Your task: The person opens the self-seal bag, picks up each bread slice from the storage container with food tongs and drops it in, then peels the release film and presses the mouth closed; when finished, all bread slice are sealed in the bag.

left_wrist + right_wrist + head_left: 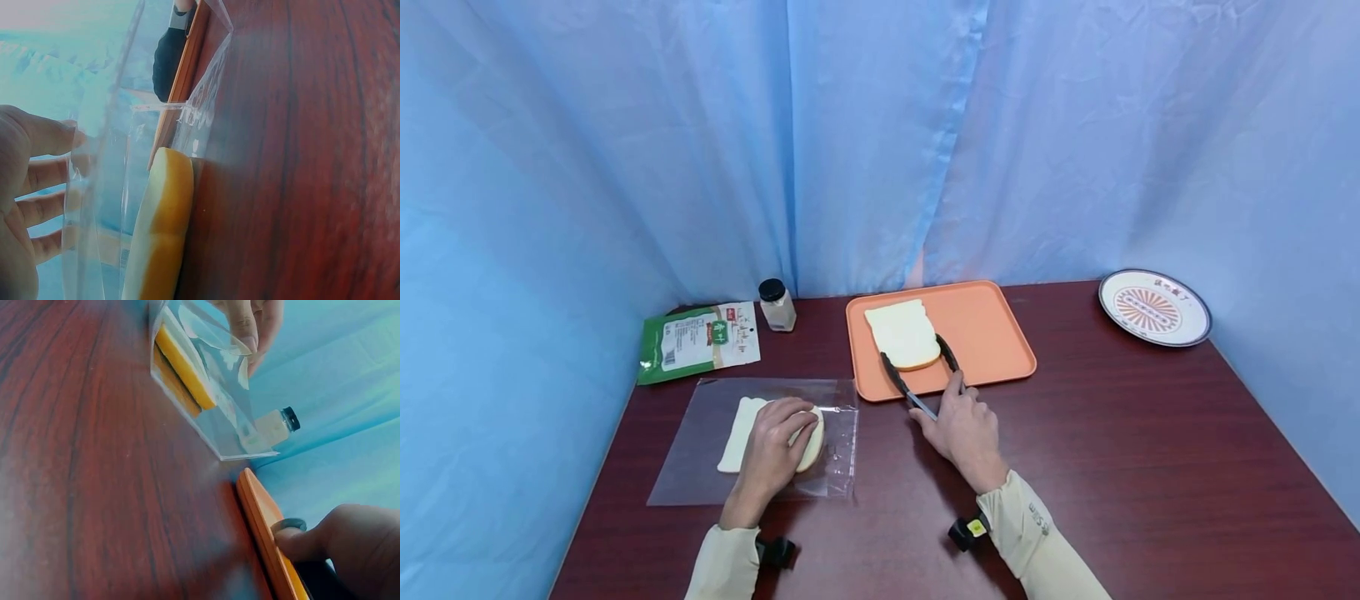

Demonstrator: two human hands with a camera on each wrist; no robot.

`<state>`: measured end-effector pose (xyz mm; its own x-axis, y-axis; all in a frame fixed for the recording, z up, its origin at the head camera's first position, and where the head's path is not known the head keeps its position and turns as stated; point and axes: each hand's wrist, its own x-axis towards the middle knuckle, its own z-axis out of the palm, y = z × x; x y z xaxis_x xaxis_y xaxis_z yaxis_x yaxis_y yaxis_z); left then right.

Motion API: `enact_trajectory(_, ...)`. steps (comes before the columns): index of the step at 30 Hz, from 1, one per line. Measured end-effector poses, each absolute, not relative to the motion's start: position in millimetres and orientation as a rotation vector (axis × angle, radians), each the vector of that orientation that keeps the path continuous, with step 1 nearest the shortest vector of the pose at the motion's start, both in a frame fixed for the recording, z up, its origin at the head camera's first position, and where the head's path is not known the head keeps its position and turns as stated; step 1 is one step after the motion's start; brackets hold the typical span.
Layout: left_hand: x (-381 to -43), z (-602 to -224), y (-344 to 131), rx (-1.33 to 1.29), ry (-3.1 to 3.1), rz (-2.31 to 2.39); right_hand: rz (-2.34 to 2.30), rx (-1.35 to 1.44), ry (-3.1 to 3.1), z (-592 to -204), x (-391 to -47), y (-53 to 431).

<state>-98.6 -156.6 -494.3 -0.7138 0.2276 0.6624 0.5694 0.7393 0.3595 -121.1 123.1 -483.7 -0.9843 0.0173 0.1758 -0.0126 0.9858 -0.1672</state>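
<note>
A clear plastic bag (685,467) lies on the table at the left with a bread slice (735,437) inside it. My left hand (777,440) is over the bag's right half and pinches its upper film, which stands lifted off the slice in the right wrist view. My right hand (964,429) grips a pair of tongs (922,406) with black tips. Those tips straddle the near end of another bread slice (901,332), which lies flat on the orange tray (988,333). The bag's raised film (87,212) crosses the fingers in the left wrist view.
Behind the bag lies a green and white pouch (700,342), with a black-capped jar (777,308) to its right. A patterned plate (1153,308) sits at the back right corner. Blue curtains (865,150) close off the table's back and sides.
</note>
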Motion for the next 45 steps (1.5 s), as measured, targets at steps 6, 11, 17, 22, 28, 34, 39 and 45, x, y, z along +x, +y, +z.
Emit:
enact_trajectory(6,-98.0,-494.0,-156.7,-0.586,-2.350,-0.746,0.262,-0.007,-2.978,-481.0,-124.1,122.9)
enact_trajectory(11,-97.8,-494.0,-156.8,-0.582,-2.357,-0.748,0.279,-0.008,-2.998,-481.1,-125.2,126.3)
enact_trajectory(17,-98.5,-495.2,-157.1,-0.594,-2.347,-0.749,0.321,0.014,-3.016,-483.0,-125.8,132.6)
enact_trajectory(22,-98.7,-495.7,-157.1,-0.588,-2.355,-0.744,0.341,0.061,-3.004,-484.7,-126.3,142.9)
enact_trajectory(28,-98.7,-496.0,-157.1,-0.593,-2.354,-0.749,0.357,0.140,-3.000,-487.2,-125.1,162.3)
enact_trajectory(34,-99.1,-496.4,-156.4,-0.587,-2.362,-0.732,0.379,0.189,-2.975,-489.9,-119.9,183.1)
enact_trajectory(39,-99.5,-496.5,-155.7,-0.594,-2.357,-0.736,0.373,0.238,-2.926,-492.2,-115.1,197.5)
enact_trajectory(45,-99.7,-497.5,-155.2,-0.604,-2.344,-0.736,0.346,0.266,-2.891,-492.6,-107.5,209.1)
